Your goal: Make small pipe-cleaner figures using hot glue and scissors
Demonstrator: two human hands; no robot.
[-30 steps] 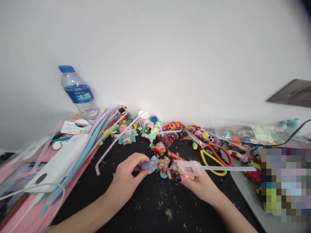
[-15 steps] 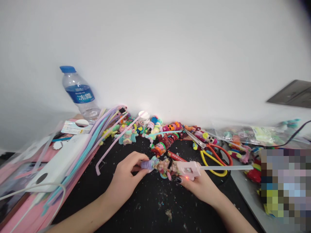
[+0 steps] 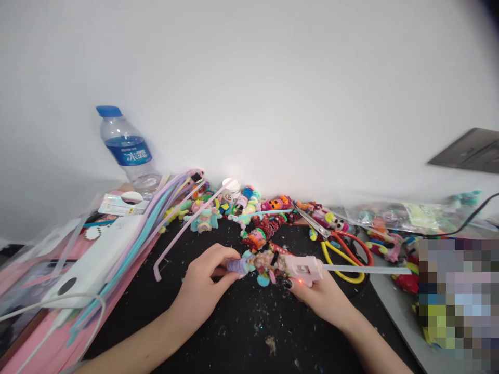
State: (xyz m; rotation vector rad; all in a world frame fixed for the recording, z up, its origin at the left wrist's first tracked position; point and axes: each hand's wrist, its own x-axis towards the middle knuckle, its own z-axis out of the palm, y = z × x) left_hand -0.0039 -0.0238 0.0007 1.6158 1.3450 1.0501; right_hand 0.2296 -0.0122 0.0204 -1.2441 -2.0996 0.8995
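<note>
My left hand (image 3: 212, 275) pinches a small fuzzy lilac and pastel piece (image 3: 238, 266) between thumb and fingers. From the right, my right hand (image 3: 317, 296) grips a pale pink glue gun (image 3: 304, 269), with a small orange light lit on it and a long translucent glue stick (image 3: 368, 269) sticking out of its back. The gun's front is covered in brownish fuzz and meets the lilac piece; its tip cannot be made out. A light blue tuft (image 3: 263, 280) hangs just below. Behind the gun lies a red tube (image 3: 281, 250), partly hidden.
Scissors with red and yellow handles (image 3: 327, 234) lie behind my right hand. Colourful fuzzy figures (image 3: 268, 223) line the wall. Left are pastel pipe cleaners (image 3: 150, 223), a water bottle (image 3: 127, 150) and a white cable (image 3: 88, 295). A clear bag (image 3: 393, 214) is at right.
The glue gun and its stick have shifted slightly right, and more of the light blue tuft shows. The lilac piece has turned a little in my left hand.
</note>
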